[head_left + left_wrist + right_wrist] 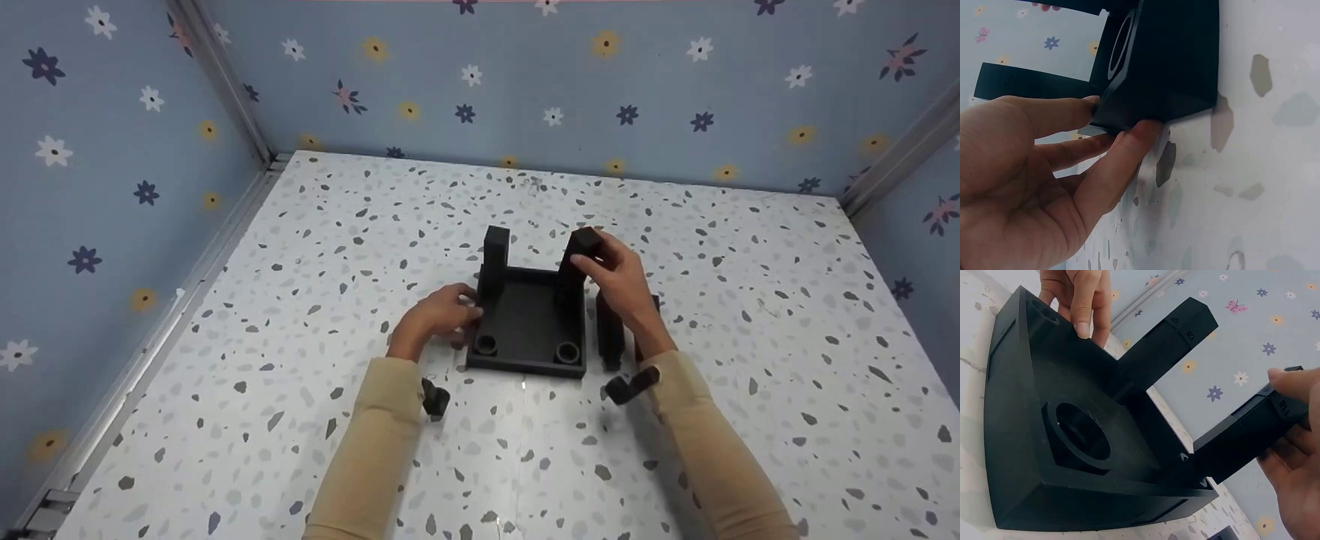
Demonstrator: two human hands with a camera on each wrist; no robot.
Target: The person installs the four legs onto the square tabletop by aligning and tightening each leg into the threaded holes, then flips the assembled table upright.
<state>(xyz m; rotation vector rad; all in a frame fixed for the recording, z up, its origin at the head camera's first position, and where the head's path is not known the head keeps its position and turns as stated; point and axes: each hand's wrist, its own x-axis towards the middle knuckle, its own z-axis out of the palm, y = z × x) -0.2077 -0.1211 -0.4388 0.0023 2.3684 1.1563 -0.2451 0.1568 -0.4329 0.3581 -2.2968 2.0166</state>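
A black square base (532,319) like a small upturned tabletop, with a raised rim, lies on the table. Two round sockets (568,352) show at its near corners. One black leg (495,259) stands upright at the far left corner. My left hand (442,311) grips the left rim, thumb on the edge and fingertips low on the outer wall. With fingers and thumb, my right hand (624,281) holds a second leg (1247,433) near its top at the far right corner. This leg leans slightly; how deep its lower end sits in the socket cannot be seen.
Right of the base lies a loose black leg (611,337); another black piece (657,301) is mostly hidden beneath my right wrist. The white speckled table (360,225) meets blue flowered panels (540,82) at the back and sides.
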